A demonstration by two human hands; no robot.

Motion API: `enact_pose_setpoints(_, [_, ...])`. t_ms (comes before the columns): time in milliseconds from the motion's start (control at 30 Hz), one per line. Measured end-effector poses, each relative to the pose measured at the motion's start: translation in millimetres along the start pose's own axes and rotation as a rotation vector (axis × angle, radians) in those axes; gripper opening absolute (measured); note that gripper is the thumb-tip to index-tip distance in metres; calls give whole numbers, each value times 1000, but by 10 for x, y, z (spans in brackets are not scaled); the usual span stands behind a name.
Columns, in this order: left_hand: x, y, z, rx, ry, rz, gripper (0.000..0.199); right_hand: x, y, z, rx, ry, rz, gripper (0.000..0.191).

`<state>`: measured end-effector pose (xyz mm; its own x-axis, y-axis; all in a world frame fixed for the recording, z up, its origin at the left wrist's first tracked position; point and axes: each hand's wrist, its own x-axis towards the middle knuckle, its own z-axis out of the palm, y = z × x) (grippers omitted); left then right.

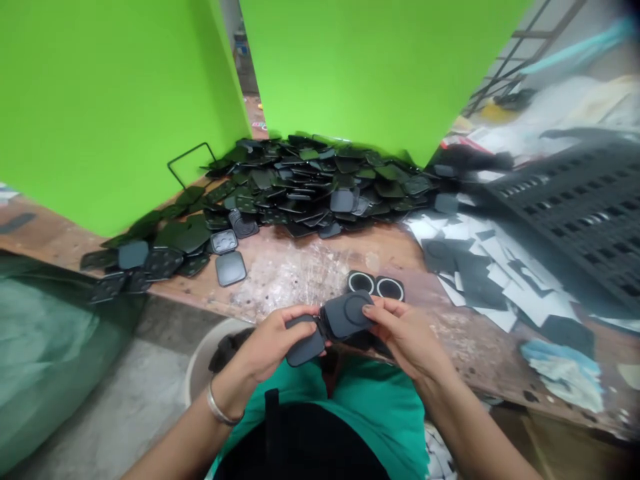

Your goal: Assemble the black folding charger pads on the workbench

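Hands (344, 337) grip dark hinged pads (345, 315) above the bench (310, 263).

Two rounded dark squares (306, 345) are in the fingers (303, 328); two white-ringed squares (390, 289) lie just beyond. Farther off: two green panels (375, 67), one wire frame (187, 153), and one heap (300, 187) of plates, too many to count. Rightward: one cloth (565, 375), one black crate (575, 200).

Silver bangle (220, 407) on left wrist; black top (305, 443); green legwear (383, 403).
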<state>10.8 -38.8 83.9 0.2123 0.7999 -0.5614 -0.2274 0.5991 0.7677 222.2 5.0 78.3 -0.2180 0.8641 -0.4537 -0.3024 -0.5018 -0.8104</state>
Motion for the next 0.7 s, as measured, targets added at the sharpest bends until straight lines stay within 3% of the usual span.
enact_pose_setpoints(133, [-7, -19, -1, -8, 6, 6, 46, 0, 19, 24, -33, -10, 37, 30])
enact_pose_setpoints(367, [-14, -3, 7, -51, 29, -11, 50, -4, 22, 101, -38, 89, 87, 37])
enact_pose_setpoints(700, [13, -48, -6, -56, 33, -41, 54, 20, 70, 43, -97, 34, 36, 36])
